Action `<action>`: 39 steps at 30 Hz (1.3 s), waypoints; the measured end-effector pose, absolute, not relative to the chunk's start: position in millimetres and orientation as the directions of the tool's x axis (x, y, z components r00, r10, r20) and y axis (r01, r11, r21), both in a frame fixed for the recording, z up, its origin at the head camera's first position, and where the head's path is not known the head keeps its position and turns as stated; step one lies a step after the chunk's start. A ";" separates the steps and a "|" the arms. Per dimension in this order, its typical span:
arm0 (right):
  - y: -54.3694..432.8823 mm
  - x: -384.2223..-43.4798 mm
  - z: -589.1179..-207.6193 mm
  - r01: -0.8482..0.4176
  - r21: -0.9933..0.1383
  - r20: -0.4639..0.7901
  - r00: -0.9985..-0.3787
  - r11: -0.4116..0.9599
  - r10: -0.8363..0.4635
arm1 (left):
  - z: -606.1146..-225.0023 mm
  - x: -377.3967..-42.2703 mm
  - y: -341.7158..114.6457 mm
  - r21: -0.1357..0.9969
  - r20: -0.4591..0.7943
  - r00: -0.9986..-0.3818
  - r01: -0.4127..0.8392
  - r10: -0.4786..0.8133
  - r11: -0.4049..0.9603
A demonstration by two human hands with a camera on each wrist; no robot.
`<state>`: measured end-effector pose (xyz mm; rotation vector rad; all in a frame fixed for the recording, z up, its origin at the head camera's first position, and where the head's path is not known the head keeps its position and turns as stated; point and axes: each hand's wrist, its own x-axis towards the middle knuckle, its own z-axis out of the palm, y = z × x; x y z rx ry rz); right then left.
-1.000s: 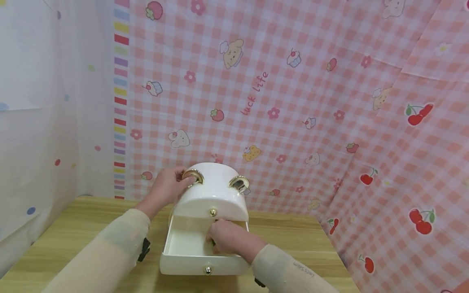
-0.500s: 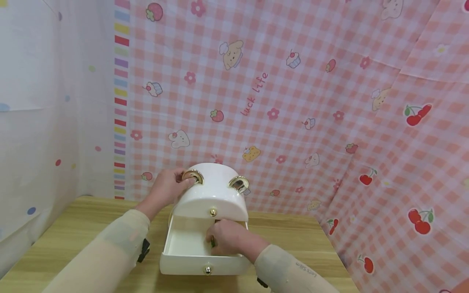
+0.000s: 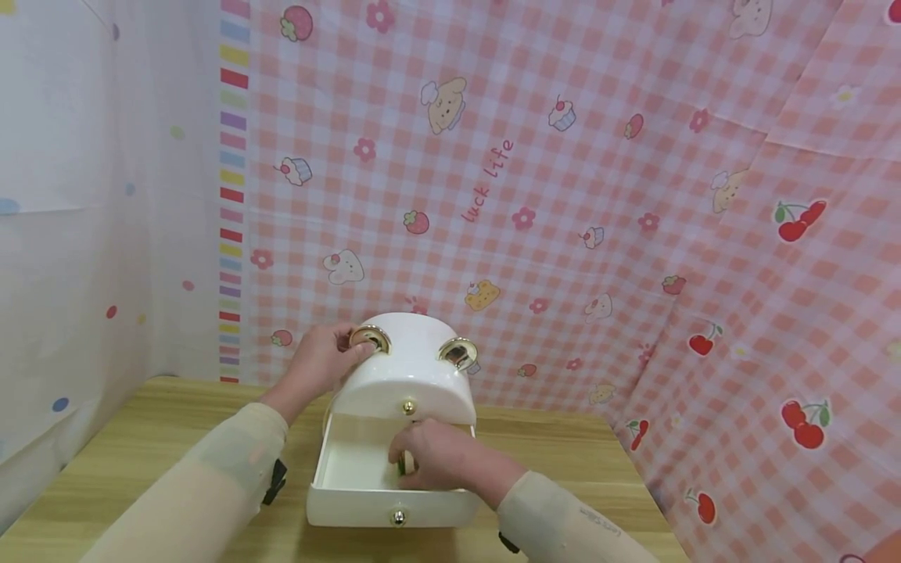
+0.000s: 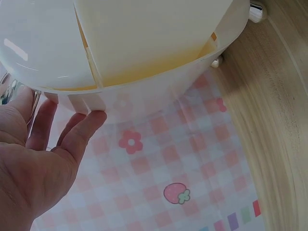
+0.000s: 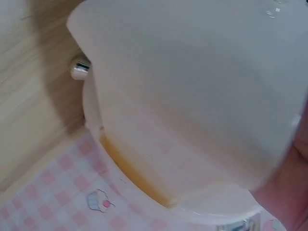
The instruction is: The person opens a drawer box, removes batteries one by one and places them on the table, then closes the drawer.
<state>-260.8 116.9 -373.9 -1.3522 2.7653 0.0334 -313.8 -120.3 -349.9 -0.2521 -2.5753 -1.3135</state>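
A white drawer box (image 3: 411, 344) with a domed top and two gold ring-shaped ears stands on the table, its lower drawer (image 3: 352, 508) pulled out. The left hand (image 3: 320, 361) grips the box at its left gold ear (image 3: 371, 338), thumb on the ring. In the left wrist view, other fingertips (image 4: 96, 116) touch the box's rim. Inside the drawer's right half, the right hand (image 3: 454, 460) has curled fingers around a small dark green thing (image 3: 402, 465), mostly hidden by the hand. The right wrist view shows only part of that hand, and its fingertips are out of sight.
A wooden table (image 3: 563, 477) extends on both sides of the box. Behind it hangs a pink checked cloth (image 3: 521, 258), with a white dotted cloth (image 3: 70, 274) at the left. The upper drawer, with a gold knob (image 3: 408, 407), is pushed in.
The right hand shifts slightly within the drawer, its thumb and fingers spreading a little around the green thing. The left hand and the box stay almost still.
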 end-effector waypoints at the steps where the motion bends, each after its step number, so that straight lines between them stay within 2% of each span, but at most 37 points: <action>1: 117.4 -259.9 -371.3 -0.800 -0.008 -0.051 -0.599 0.600 -0.799 | -350.2 -313.8 -120.4 0.772 0.289 -0.956 0.260 0.045 0.581; 6: 122.9 -254.4 -354.9 -0.837 -0.027 0.021 -0.547 0.546 -0.837 | -351.2 -314.0 -121.0 0.769 0.302 -0.952 0.274 0.049 0.578; 10: 132.1 -248.0 -338.1 -0.841 -0.066 0.071 -0.541 0.537 -0.838 | -352.3 -314.2 -121.4 0.764 0.313 -0.948 0.284 0.052 0.580; 15: 150.8 -241.0 -314.6 -0.800 -0.172 0.117 -0.597 0.576 -0.794 | -352.7 -312.9 -121.6 0.768 0.313 -0.948 0.284 0.050 0.575; 21: 185.1 -235.8 -298.6 -0.743 -0.182 0.238 -0.669 0.644 -0.704 | -352.8 -311.4 -120.9 0.767 0.303 -0.952 0.267 0.039 0.583; 24: 206.5 -236.3 -299.1 -0.676 -0.213 0.270 -0.735 0.706 -0.622 | -352.1 -311.3 -119.7 0.768 0.296 -0.954 0.263 0.040 0.584; 30: 249.8 -241.6 -314.1 -0.541 -0.286 0.214 -0.841 0.791 -0.498 | -350.5 -311.6 -118.3 0.771 0.295 -0.955 0.264 0.044 0.579; 39: 296.3 -259.7 -368.2 -0.450 -0.314 0.092 -0.891 0.836 -0.445 | -352.2 -313.4 -119.0 0.765 0.292 -0.955 0.258 0.039 0.590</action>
